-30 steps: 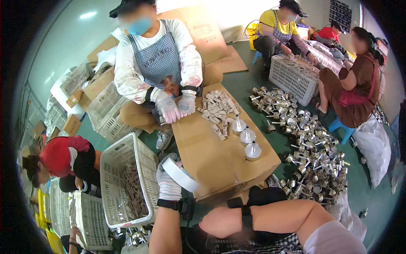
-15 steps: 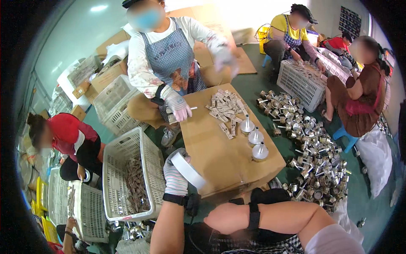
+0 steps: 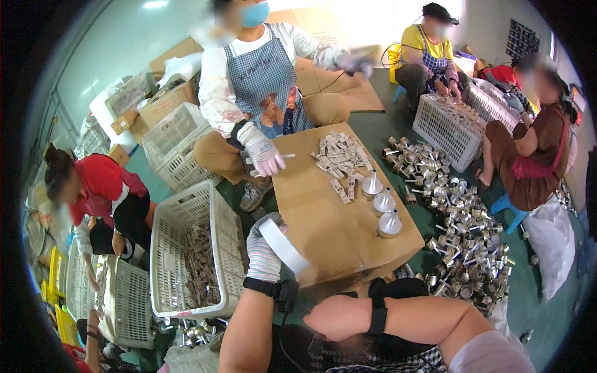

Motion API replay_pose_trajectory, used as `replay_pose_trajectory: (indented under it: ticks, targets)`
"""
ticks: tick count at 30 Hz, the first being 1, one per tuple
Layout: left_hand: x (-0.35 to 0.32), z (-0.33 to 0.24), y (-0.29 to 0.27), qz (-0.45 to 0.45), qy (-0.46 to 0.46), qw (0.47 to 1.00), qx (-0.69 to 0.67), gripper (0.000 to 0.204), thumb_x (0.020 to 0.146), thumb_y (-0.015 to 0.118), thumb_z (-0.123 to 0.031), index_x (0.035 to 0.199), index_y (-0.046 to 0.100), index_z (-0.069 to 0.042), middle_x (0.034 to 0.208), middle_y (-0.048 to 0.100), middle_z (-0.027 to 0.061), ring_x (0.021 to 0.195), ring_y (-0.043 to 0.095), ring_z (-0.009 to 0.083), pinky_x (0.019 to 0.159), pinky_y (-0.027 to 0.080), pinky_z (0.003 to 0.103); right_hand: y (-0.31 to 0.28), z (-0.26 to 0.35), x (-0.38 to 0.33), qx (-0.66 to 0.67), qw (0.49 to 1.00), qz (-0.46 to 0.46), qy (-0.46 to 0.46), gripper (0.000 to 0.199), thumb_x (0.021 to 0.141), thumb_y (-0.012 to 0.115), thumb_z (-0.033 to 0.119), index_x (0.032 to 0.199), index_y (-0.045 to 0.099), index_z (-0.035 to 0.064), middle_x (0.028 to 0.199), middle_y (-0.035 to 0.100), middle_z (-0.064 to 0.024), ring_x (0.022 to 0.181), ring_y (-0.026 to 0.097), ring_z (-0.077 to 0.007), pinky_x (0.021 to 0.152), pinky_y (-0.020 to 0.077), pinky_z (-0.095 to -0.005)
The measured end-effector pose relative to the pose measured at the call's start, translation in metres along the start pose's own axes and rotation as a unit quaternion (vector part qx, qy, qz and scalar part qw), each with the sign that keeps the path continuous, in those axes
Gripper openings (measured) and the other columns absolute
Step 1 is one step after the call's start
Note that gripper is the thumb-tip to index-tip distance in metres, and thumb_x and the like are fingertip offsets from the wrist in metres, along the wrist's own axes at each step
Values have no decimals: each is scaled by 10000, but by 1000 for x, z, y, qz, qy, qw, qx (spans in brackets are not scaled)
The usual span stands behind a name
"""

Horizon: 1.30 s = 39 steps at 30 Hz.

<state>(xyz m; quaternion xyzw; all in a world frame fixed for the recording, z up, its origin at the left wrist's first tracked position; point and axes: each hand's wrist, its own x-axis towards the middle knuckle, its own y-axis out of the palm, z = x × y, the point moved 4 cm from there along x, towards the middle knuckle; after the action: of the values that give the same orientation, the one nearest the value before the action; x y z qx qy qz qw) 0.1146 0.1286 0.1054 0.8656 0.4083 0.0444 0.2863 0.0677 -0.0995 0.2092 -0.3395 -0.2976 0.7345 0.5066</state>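
My left hand, in a striped knit glove, is closed around a white ring that looks like a roll of tape, tilted beside the near left edge of a cardboard box. My right hand, bare and strapped at the wrist, rests low in front of the box; its fingers are hidden, and I see nothing in it. Three round metal pieces with upright stems stand along the box's right side. Beyond them lies a heap of small pale flat parts.
Across the box a masked person's gloved hand holds a thin rod at its edge. To my left is a white crate of brownish strips. A heap of metal stemmed parts covers the floor at right. Other people sit around crates.
The view has shifted slightly, with the box now a little further right. The person opposite has swung a raised arm outward. My left hand keeps the white ring; my right hand barely moves.
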Motion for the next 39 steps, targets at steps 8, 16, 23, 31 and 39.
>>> replay_pose_trajectory:
  ticks: [8,16,23,31,39]
  targets:
    - [-1,1,-1,30,-6,999,-17,130,768,566,-34,863,641,13,793,637,126,677,607,245,577,533,338,10,-6,6,-10,1000,-4,8,160,686,614,122,669,611,-38,683,613,-217,648,620,-388,539,505,-448]
    - [-1,1,3,19,-48,997,-57,132,746,582,-12,862,644,7,803,641,115,697,614,241,611,544,343,4,-3,2,-7,1000,19,3,184,689,625,145,771,560,-5,689,607,-186,684,608,-381,576,484,-452]
    - [-5,-2,6,6,-7,1000,-9,146,754,571,-27,875,645,5,815,647,124,702,615,237,610,544,346,0,0,2,4,1000,1,-3,172,706,614,134,722,617,-38,697,618,-219,663,624,-389,550,506,-453]
    - [8,16,-5,41,-24,998,-34,159,797,536,-67,906,631,-1,843,645,117,721,611,236,634,537,344,9,-8,5,2,1000,-17,9,164,688,618,131,692,617,-34,679,612,-225,653,623,-387,541,502,-456]
    - [-14,9,3,119,-145,978,-87,402,895,382,-385,1101,551,-83,1033,600,109,908,585,285,739,501,464,7,7,20,-31,998,-15,56,195,583,684,172,684,661,8,703,635,-181,689,618,-334,602,489,-431]
